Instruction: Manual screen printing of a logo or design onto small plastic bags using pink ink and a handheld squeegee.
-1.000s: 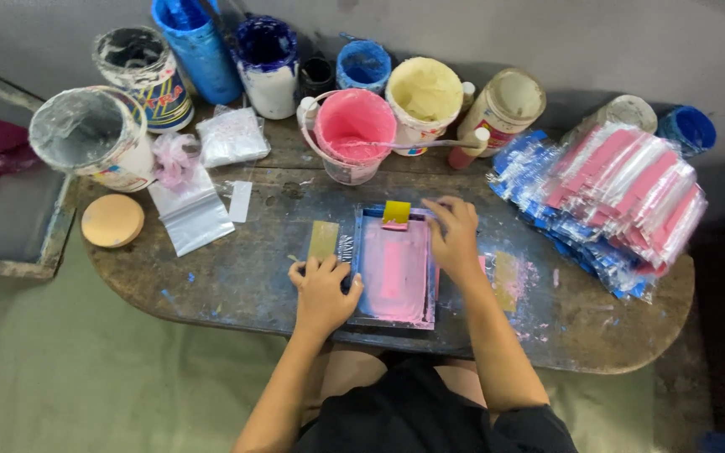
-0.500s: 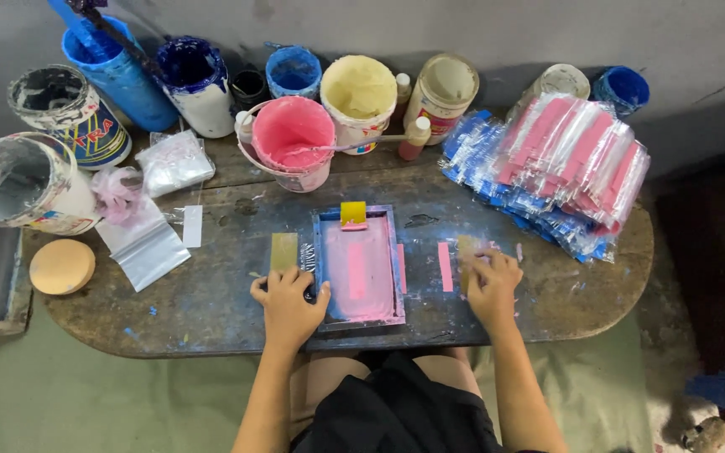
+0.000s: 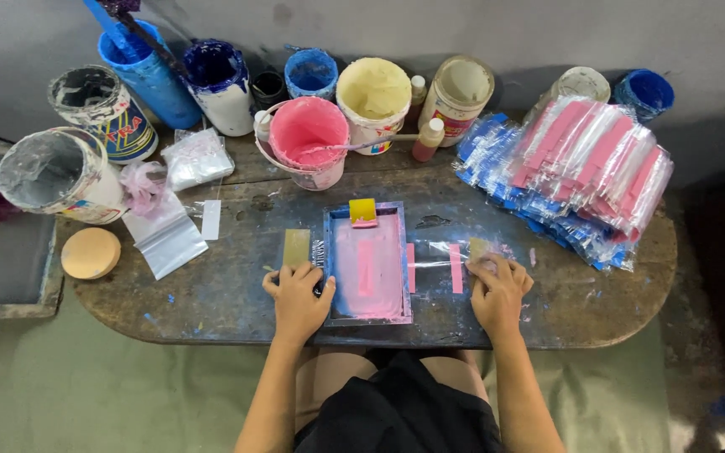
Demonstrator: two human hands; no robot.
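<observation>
Hands low on the dark bench (image 3: 211,294). Left hand (image 3: 298,295) lies flat, fingers spread, pressing the left edge of the small printing frame (image 3: 367,264) smeared pink. Right hand (image 3: 497,289) is curled loosely over the right end of a clear plastic sleeve (image 3: 434,267) with pink stripes, just right of the frame. Yellow squeegee (image 3: 362,211) rests at the frame's top. Pink paint bucket (image 3: 308,138) stands behind.

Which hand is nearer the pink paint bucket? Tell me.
Left. The left hand rests on the screen frame's left edge, almost straight below the pink paint bucket; the right hand lies farther right.
</observation>
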